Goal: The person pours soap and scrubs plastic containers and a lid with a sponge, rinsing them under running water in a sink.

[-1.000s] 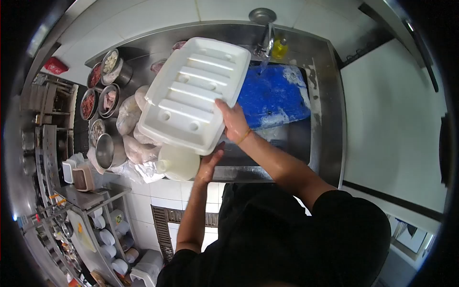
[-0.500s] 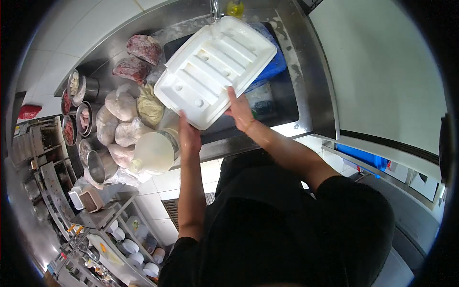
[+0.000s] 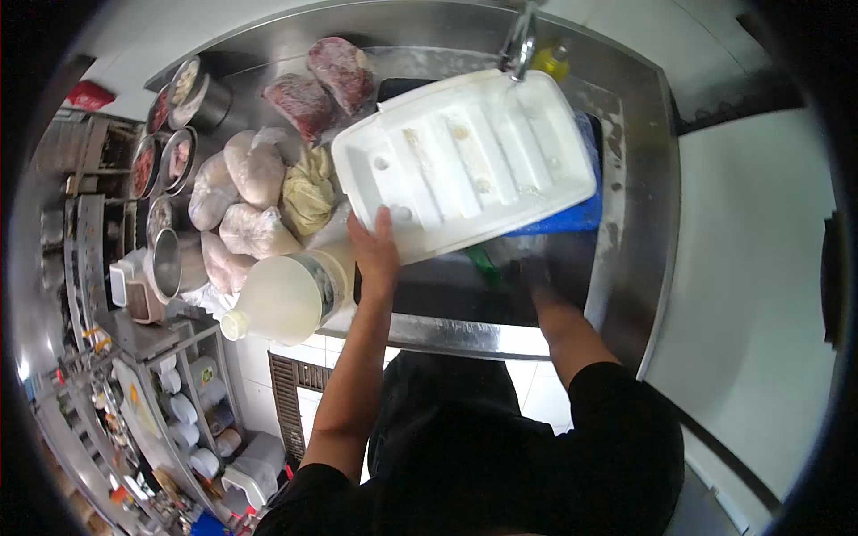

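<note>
At the steel sink point(image 3: 447, 330), a white tray point(image 3: 465, 161) is held under the tap point(image 3: 521, 45), its near edge being grasped by the left hand point(image 3: 375, 255); the right hand point(image 3: 534, 279) is lowered near a green object point(image 3: 484, 265), and its grip cannot be told. Being wet and held at one end, the tray could be dropped, or the big bottle point(image 3: 281, 299) could be knocked by it.

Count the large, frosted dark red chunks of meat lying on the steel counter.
2. The left chunk lies toward the round steel pot; the right chunk lies beside it, nearer the white ribbed plastic tray, which may hide more.
</note>
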Demonstrator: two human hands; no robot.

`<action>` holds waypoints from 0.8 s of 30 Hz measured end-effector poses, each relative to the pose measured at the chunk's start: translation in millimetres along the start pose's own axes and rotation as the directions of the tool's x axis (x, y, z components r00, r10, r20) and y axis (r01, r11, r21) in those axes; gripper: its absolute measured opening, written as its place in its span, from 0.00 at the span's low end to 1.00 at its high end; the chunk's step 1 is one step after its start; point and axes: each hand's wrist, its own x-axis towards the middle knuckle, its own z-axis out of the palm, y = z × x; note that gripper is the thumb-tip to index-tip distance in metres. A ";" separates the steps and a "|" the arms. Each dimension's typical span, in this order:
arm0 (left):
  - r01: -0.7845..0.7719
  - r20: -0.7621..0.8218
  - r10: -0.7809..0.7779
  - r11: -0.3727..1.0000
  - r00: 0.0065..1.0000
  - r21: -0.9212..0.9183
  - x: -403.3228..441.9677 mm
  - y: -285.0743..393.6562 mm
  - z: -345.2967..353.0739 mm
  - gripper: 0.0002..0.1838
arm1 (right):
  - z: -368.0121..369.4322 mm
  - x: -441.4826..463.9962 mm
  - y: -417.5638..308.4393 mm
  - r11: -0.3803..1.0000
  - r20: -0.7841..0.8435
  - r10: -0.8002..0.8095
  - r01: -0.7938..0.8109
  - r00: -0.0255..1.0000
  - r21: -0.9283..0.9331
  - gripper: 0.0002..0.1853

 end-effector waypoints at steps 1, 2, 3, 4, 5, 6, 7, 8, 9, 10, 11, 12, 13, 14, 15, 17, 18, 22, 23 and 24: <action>-0.052 0.011 0.051 0.998 0.999 0.028 3.9 -5.5 -1.3 0.32 | 9.1 5.5 -1.5 0.999 0.067 0.036 -0.038 0.997 0.027 0.22; -0.104 0.026 0.103 0.993 0.994 0.055 7.2 -13.9 -1.9 0.33 | 29.4 12.2 5.1 0.997 0.051 -0.055 0.058 0.997 -0.056 0.21; -0.159 0.047 0.156 0.984 0.987 0.078 10.4 -18.2 -1.4 0.34 | 29.3 13.3 1.1 0.993 0.096 -0.079 0.087 0.992 -0.075 0.21; -0.181 0.008 0.181 0.978 0.983 0.101 10.1 -17.9 -0.4 0.33 | 13.5 13.0 -4.5 0.990 0.160 -0.104 0.117 0.982 -0.078 0.20; -0.179 0.010 0.179 0.979 0.984 0.097 11.5 -19.9 -1.7 0.32 | -7.9 7.8 -10.0 0.988 0.238 -0.127 0.144 0.963 -0.058 0.19; -0.174 0.018 0.173 0.980 0.985 0.092 13.9 -21.9 -3.2 0.32 | -35.1 -2.8 -14.5 0.991 0.317 -0.118 0.131 0.941 -0.021 0.19; -0.166 0.029 0.164 0.983 0.986 0.084 13.9 -22.0 -4.7 0.31 | -66.8 -14.3 -19.1 0.994 0.386 -0.105 0.105 0.917 0.021 0.18; -0.097 0.051 0.096 0.995 0.994 0.026 13.2 -16.1 -7.2 0.31 | -115.7 -43.6 -24.2 0.996 0.413 -0.054 0.022 0.909 0.082 0.21; -0.035 0.077 0.037 0.999 0.996 -0.033 15.8 -3.2 -9.8 0.31 | -168.2 -74.5 -30.7 0.988 0.438 -0.003 -0.064 0.899 0.138 0.25; 0.029 0.111 -0.019 0.995 0.994 -0.091 19.1 6.9 -11.4 0.31 | -202.0 -94.8 -32.7 0.969 0.461 0.048 -0.154 0.886 0.195 0.29; 0.029 0.138 -0.015 0.995 0.990 -0.096 23.7 8.9 -11.0 0.31 | -207.4 -119.2 -16.0 0.952 0.266 0.001 -0.083 0.964 0.295 0.28; 0.030 0.160 -0.013 0.994 0.987 -0.102 28.2 5.5 -10.3 0.31 | -213.6 -143.0 0.5 0.930 0.055 -0.035 0.013 0.998 0.369 0.28; 0.038 0.177 -0.018 0.993 0.984 -0.112 28.9 0.5 -9.6 0.32 | -263.9 -169.2 -3.8 0.850 -0.029 0.031 -0.011 0.999 0.527 0.29; 0.030 0.167 -0.010 0.993 0.986 -0.118 27.7 -4.2 -10.5 0.31 | -328.1 -201.0 -18.5 0.743 -0.099 0.107 -0.014 0.989 0.669 0.31; 0.018 0.159 0.002 0.992 0.987 -0.124 28.0 -7.6 -10.9 0.31 | -378.6 -214.6 -34.1 0.768 -0.239 0.144 0.043 0.960 0.639 0.31; 0.012 0.181 0.012 0.991 0.983 -0.131 26.2 -4.9 -7.0 0.30 | -426.8 -185.5 -41.5 0.863 -0.534 0.194 0.115 0.823 0.491 0.31; 0.018 0.194 0.007 0.992 0.981 -0.128 23.0 -3.5 -10.5 0.30 | -451.4 -160.9 -50.4 0.903 -0.585 0.262 0.019 0.767 0.429 0.31; -0.020 0.191 0.009 0.998 0.982 0.057 10.5 -9.2 -16.1 0.31 | -448.3 2.6 -61.7 0.976 -0.830 0.188 -0.005 0.525 0.218 0.36; -0.045 0.173 0.017 0.986 0.985 0.162 10.8 -16.0 -18.2 0.31 | -447.4 13.5 -81.3 0.980 -0.858 0.175 -0.002 0.483 0.199 0.37; -0.059 0.160 0.035 0.987 0.986 0.146 13.8 -6.0 -19.1 0.30 | -447.2 23.8 -104.8 0.984 -0.884 0.160 0.004 0.440 0.180 0.38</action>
